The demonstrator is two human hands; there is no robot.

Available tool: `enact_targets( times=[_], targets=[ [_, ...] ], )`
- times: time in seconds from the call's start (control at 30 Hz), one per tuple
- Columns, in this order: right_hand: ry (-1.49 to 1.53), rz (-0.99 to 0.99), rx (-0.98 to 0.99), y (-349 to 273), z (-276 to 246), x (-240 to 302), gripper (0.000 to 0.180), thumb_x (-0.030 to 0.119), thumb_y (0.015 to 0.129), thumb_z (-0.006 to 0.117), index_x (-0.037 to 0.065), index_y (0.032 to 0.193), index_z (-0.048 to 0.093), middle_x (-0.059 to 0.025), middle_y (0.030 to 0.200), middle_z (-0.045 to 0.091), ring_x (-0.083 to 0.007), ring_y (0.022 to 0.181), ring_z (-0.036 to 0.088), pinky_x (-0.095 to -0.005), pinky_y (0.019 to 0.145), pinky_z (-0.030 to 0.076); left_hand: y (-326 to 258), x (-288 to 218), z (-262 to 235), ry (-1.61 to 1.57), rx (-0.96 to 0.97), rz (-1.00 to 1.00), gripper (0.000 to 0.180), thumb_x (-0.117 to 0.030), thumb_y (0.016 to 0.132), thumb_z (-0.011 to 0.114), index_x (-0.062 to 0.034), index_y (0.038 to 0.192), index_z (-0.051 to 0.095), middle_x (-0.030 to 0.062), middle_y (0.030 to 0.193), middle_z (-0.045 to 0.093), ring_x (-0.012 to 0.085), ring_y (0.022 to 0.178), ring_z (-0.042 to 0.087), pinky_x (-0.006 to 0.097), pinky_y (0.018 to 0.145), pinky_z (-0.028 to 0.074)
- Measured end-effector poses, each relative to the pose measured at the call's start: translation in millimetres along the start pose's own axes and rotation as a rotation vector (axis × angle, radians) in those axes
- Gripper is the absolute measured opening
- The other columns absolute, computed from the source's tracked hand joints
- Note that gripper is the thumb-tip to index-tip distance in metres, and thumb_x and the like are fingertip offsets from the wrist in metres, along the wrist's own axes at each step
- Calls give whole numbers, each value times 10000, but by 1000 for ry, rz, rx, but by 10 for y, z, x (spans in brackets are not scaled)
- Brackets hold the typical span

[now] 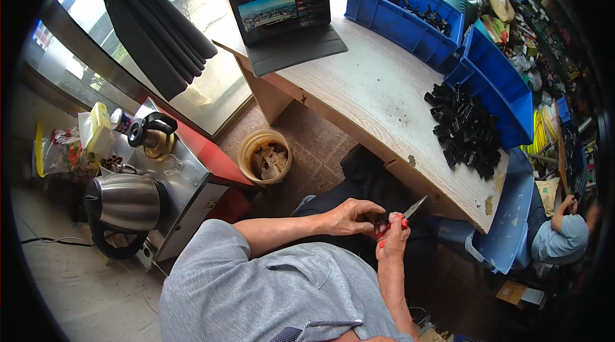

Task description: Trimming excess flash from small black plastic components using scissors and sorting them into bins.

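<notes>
My right hand (pixel 393 243) grips a pair of red-handled scissors (pixel 415 207), its pointed metal blades together and aimed up and to the right. Close beside it, my left hand (pixel 351 217) has thumb and fingers pinched on a small black plastic part (pixel 382 221), partly hidden by the fingers. Both hands are in front of my body, over my dark-clad lap and below the table edge. A heap of similar black plastic parts (pixel 462 127) lies on the right end of the whitish table (pixel 378 79).
Two blue bins (pixel 403 28) (pixel 496 79) line the table's far side; one holds black parts. A tablet (pixel 282 12) stands at the far left end. A bucket (pixel 264 156) sits on the floor. An electric kettle (pixel 131 201) stands left. Another person (pixel 560 239) is at far right.
</notes>
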State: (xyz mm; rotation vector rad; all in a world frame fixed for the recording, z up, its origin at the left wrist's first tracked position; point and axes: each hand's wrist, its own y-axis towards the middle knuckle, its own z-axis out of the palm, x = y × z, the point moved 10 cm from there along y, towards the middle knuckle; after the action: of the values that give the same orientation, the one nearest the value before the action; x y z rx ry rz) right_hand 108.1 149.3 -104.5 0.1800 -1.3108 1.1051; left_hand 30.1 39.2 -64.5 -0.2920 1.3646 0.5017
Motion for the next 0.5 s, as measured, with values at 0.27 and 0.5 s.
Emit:
enact_targets(
  times=[0.27, 0.5],
  targets=[
    [20, -51, -101, -43, -72, -6, 98, 177, 852, 636, 94, 878, 592, 6, 798, 542, -100, 594, 511, -232, 536, 446, -55, -313, 78, 458, -59, 298, 384, -95, 819, 747, 14, 1142, 569, 158, 974, 644, 316, 877, 678, 378, 744, 560],
    [-17, 20, -73, -102, -60, -74, 106, 209, 871, 631, 114, 884, 585, 18, 773, 527, -100, 627, 526, -262, 507, 477, -98, -303, 147, 554, -146, 327, 276, -87, 828, 713, -5, 1057, 583, 162, 822, 639, 330, 741, 672, 384, 644, 547]
  ],
)
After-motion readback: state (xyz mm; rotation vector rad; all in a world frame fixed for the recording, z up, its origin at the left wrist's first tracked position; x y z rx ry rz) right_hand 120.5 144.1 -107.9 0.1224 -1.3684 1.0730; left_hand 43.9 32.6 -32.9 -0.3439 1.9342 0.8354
